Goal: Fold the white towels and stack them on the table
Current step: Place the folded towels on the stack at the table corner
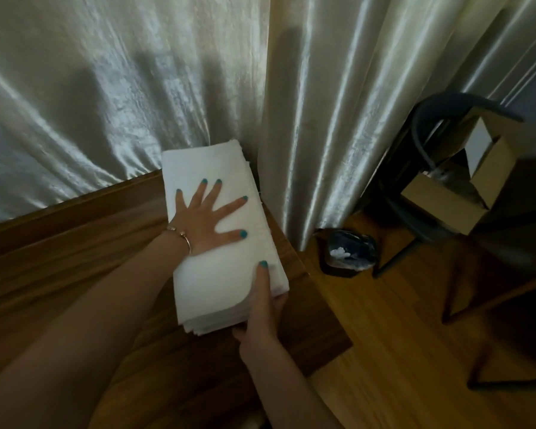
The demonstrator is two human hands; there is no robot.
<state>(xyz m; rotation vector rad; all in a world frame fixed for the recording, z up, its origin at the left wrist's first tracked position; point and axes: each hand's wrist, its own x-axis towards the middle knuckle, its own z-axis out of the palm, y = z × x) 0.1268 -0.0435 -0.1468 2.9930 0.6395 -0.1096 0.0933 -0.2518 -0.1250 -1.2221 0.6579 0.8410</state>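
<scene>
- Forearms reach in from the bottom edge, the nearest things in view, both leading to the stack of folded white towels [223, 239].
- Right hand [262, 308] fingers: thumb on top, the others tucked under the near right corner, clamped on the stack, probably to square its edges.
- Left hand [209, 221] fingers: spread wide apart and pressed flat on the top towel, likely to flatten it and keep the layers from sliding.
- Towels lie at the far right corner of the wooden table [75, 258], touching the satin curtain [307, 119].
- Beyond the table edge, a chair [430, 193] holds cardboard boxes [446, 199].
</scene>
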